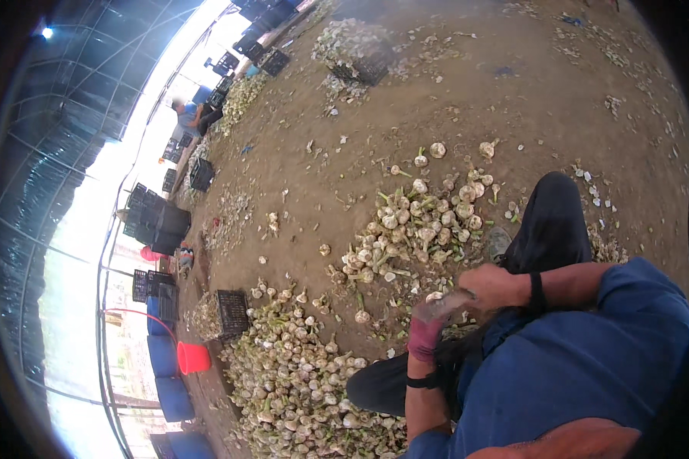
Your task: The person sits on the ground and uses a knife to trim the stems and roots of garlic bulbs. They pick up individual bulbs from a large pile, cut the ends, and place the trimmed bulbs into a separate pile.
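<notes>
My left hand (430,325), in a glove with a reddish-purple cuff and a greyish front, is raised over my lap. Motion smears its fingers, so their grip cannot be made out. Against them my right hand (494,288), bare with a black band at the wrist, is closed like a fist. Whatever it holds is hidden. Just beyond both hands, a pile of garlic bulbs (425,222) with cut stems lies on the dirt floor. By my left knee spreads a larger heap of garlic (298,382).
A black crate (232,314) stands at the large heap's far edge, near a red bucket (194,357) and blue barrels (163,356). Stacked black crates (157,218) line the left side. Farther off, a person (191,116) sits by more garlic. An overfull crate (360,65) stands ahead.
</notes>
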Action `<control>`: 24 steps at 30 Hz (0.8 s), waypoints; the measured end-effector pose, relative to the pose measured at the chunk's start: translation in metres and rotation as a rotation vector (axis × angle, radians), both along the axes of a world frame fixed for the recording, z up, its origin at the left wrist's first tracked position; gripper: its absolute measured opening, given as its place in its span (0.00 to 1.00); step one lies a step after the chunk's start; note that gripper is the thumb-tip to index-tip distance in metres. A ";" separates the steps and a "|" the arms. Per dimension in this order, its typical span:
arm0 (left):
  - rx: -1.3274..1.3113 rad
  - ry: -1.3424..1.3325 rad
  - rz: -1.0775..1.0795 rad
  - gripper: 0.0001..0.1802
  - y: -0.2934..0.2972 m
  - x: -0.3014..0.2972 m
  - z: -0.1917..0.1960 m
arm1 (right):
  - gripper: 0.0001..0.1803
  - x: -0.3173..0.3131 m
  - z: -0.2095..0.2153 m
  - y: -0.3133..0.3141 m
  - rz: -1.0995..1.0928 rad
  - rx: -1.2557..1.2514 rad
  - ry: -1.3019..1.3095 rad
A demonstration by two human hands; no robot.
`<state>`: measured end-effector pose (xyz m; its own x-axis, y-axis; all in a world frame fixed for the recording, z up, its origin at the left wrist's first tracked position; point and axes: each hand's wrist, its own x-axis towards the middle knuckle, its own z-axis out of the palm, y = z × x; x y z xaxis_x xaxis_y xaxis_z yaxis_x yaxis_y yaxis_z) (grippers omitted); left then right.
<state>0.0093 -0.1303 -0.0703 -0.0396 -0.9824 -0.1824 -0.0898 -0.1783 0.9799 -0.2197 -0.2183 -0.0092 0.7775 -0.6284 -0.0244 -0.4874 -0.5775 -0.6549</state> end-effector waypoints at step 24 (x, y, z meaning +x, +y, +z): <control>-0.119 -0.100 0.086 0.10 0.017 -0.008 -0.030 | 0.22 0.016 0.007 -0.010 0.020 -0.011 -0.380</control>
